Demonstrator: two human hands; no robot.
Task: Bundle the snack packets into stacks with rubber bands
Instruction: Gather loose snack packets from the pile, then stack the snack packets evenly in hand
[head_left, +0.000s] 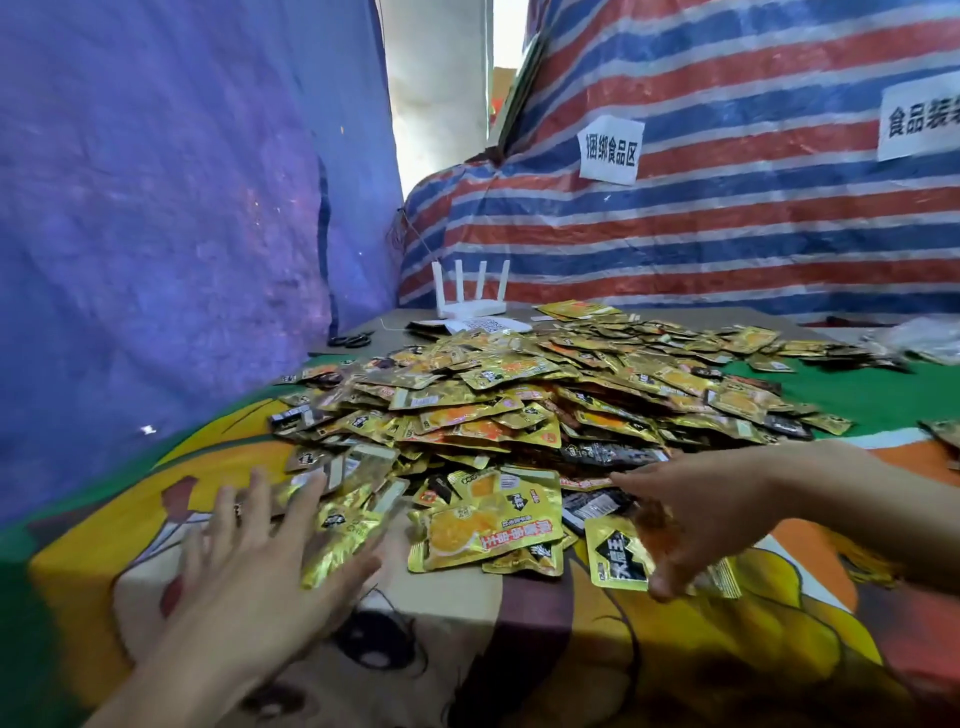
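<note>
Lying between left grip (260, 561) and right grip (701, 519): packets (519, 415).

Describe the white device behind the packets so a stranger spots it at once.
Find the striped tarp on the right, then the packet pile below it. Behind the pile's far left edge stands the router, the only white thing with four upright antennas; the scissors to its left are black and flat.

VIEWS: one, head-worn wide-angle | ORIGIN: above the near edge of the table (519, 649) | FACING: forward and down, toward the striped tarp (727, 234) at the far side | RANGE: close; left hand (249, 571) and right hand (706, 514) in the lower frame, packet pile (519, 405) mid-frame
</note>
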